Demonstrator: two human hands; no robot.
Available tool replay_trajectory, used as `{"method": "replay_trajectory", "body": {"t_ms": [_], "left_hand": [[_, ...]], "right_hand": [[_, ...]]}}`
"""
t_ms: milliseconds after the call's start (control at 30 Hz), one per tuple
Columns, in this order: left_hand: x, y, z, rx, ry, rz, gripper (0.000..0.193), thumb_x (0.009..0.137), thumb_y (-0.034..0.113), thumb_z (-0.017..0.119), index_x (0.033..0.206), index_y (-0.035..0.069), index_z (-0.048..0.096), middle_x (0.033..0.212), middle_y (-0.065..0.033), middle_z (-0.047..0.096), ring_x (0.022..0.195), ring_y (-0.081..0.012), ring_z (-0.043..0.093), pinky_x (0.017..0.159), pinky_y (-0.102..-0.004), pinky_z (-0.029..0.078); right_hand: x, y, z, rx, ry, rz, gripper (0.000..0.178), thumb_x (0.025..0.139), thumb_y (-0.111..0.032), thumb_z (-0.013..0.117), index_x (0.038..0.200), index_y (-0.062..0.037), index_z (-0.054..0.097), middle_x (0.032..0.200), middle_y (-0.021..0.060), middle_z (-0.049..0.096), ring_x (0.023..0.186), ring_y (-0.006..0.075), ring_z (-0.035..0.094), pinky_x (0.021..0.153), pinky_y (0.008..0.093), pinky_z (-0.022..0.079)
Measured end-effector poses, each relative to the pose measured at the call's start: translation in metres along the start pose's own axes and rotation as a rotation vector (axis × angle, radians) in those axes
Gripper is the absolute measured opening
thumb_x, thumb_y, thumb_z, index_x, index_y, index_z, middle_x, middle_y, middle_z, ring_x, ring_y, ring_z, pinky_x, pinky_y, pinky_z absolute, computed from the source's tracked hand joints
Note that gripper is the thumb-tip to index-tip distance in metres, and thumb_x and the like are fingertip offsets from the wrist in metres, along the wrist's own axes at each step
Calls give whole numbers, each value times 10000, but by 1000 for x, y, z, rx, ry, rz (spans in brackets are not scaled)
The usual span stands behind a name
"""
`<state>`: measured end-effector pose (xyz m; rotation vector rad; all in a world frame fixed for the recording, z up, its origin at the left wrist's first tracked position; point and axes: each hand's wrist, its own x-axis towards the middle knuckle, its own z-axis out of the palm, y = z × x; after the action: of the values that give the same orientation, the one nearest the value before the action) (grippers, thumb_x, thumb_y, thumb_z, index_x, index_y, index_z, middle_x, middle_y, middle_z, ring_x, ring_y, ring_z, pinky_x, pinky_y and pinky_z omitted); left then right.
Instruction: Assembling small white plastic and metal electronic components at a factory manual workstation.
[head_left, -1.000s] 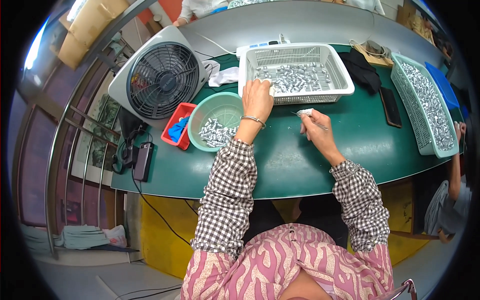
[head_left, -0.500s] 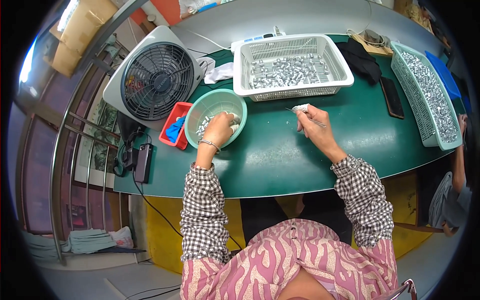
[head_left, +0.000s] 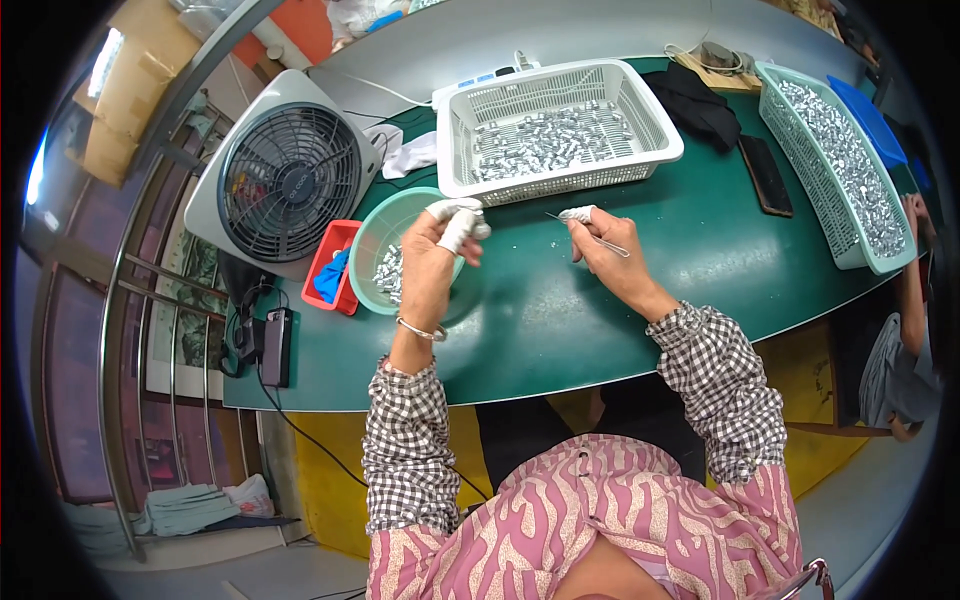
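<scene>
My left hand is raised over the right rim of a round green bowl, with white coverings on its fingertips. Thumb and fingers are pinched together; what sits between them is too small to make out. Small silver metal parts lie in the bowl, partly hidden by that hand. To the right, my right hand is closed around a slim metal tool with a thin pointed tip, which points left toward my left hand. A white covering wraps a finger of this hand too. Both hands are above the green tabletop.
A white basket of silver parts stands behind my hands. At left are a fan and a red tray with blue cloth. On the right lie a phone, black cloth and a green basket full of parts.
My left hand has come up out of the green bowl to its right rim, fingers pinched. My right hand still holds the metal tool. The whole view has shifted slightly.
</scene>
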<state>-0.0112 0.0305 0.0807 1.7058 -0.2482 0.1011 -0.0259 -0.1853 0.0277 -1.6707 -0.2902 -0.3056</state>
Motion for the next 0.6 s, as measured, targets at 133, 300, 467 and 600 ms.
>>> {"method": "replay_trajectory", "body": {"t_ms": [133, 300, 467, 600], "left_hand": [[-5, -24, 31, -560, -177, -260, 228, 879, 135, 545, 1068, 7, 551, 864, -69, 614, 649, -105, 569, 521, -219, 479], [2, -56, 47, -878, -149, -470, 257, 879, 106, 535, 1116, 9, 519, 925, -91, 617, 710, -127, 597, 566, -238, 517], [5, -69, 44, -825, -92, -456, 257, 876, 95, 537, 1117, 7, 516, 937, -99, 619, 774, -153, 617, 617, -253, 542], [3, -70, 45, -808, -119, -433, 266, 868, 83, 546, 1117, -2, 508, 947, -99, 613, 817, -167, 622, 644, -262, 551]], "right_hand": [[0, -4, 5, -44, 53, -99, 119, 872, -86, 522, 854, 11, 588, 562, 12, 565, 444, 39, 472, 388, 207, 330], [-1, -2, 7, -71, 77, -149, 96, 853, -58, 538, 868, 22, 588, 564, 28, 570, 472, 60, 520, 404, 231, 365], [-4, 10, 10, -267, 5, -304, 67, 828, -37, 558, 837, 27, 574, 554, 73, 562, 458, 126, 544, 408, 268, 383], [-4, 8, 9, -325, -36, -352, 63, 809, -28, 576, 781, 21, 548, 550, 101, 549, 448, 186, 543, 407, 288, 383]]}}
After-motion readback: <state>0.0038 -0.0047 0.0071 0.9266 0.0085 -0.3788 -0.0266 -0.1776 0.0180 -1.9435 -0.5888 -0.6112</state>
